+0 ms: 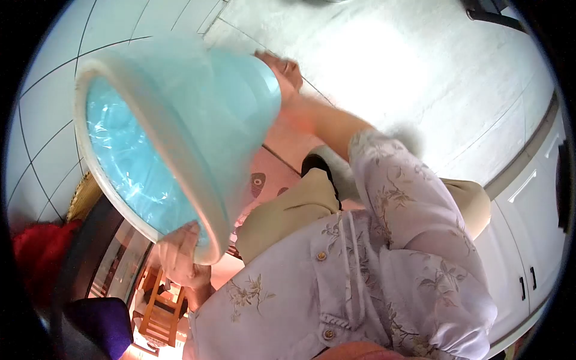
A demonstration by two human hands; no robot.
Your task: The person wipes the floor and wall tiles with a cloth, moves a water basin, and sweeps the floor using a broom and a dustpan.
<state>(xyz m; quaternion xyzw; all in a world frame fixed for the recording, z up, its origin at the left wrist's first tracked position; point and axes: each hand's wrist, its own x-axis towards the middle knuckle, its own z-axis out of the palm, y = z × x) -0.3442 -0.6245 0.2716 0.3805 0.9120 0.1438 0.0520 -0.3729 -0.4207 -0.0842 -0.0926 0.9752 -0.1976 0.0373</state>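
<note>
A light blue trash bin is tilted on its side in front of me, its white rim facing left and down. Inside it a shiny blue plastic liner covers the wall. My left hand grips the lower part of the rim, with its fingers curled over the edge. At the opposite end, my right hand holds the bin's base, and some of its fingers are hidden behind it. The bin's upper side is blurred by motion.
White wall tiles stand at the left and pale floor tiles lie beyond the bin. White cabinets run along the right. A red cloth and a wooden chair are at the lower left. A pink mat lies below.
</note>
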